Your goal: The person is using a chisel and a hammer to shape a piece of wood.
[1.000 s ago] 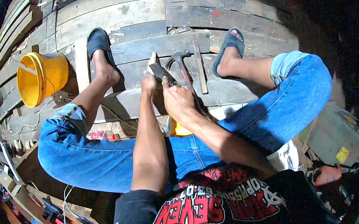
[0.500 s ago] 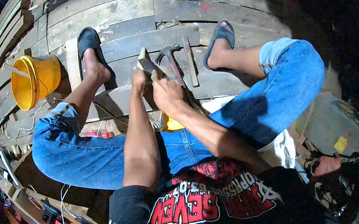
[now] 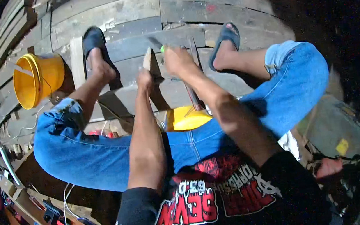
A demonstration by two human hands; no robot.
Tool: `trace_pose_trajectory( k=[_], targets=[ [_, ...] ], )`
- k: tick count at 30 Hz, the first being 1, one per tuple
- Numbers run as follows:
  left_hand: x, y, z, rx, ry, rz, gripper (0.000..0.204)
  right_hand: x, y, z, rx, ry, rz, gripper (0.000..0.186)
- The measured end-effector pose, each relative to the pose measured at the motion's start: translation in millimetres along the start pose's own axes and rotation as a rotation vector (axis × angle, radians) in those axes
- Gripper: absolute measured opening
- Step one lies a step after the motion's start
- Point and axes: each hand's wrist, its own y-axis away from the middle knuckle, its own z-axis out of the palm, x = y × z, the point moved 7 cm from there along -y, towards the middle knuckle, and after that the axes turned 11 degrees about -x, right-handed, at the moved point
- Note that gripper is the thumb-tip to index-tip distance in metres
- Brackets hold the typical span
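Upright between my legs, a pale wooden piece (image 3: 148, 58) is held in my left hand (image 3: 143, 78), whose fingers are wrapped round its lower part. My right hand (image 3: 179, 62) grips a green-handled tool (image 3: 162, 49) with a dark, motion-blurred blade, up and to the right of the wood. Beneath my right hand and forearm lies the hammer (image 3: 193, 98), its head hidden and part of the handle showing. A narrow wooden stick (image 3: 192, 42) rests on the boards just beyond that hand.
A yellow bucket (image 3: 26, 87) stands on the planks (image 3: 103, 11) at left, beside my left foot. A yellow object (image 3: 183, 119) lies under my crossed-over view of the forearms. Cables and scrap wood (image 3: 22, 192) crowd the lower left; a grey-green sheet (image 3: 336, 123) lies at right.
My right hand and the green-handled tool have moved up and right, away from the wood, which stays in my left hand. More of the yellow object now shows.
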Motion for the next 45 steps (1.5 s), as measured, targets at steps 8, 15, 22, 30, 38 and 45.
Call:
trace_pose_trajectory(
  k=[8,15,22,30,38,45],
  targets=[
    [1.6,14.6,6.4,0.145,0.178,-0.040,0.059,53.5,-29.4,-65.3,0.102,-0.106,-0.030,0.039],
    [4.2,8.9,24.1,-0.138,0.429,0.005,0.051,47.3,-6.5,-38.3,-0.045,-0.177,-0.025,0.051],
    [10.1,5.0,28.6,-0.234,0.566,0.064,0.046,6.7,42.9,-23.8,-0.279,0.158,0.008,0.047],
    [-3.9,35.2,22.4,-0.150,0.533,-0.051,0.047,-3.5,50.1,-14.3,-0.104,-0.029,-0.058,0.036],
    [-9.1,23.1,27.3,-0.267,0.517,-0.019,0.049,-11.8,58.2,14.3,-0.188,-0.003,-0.023,0.036],
    [-6.2,30.6,17.9,0.149,0.347,0.035,0.056,-32.8,71.5,9.1,-0.142,0.090,-0.061,0.032]
  ],
)
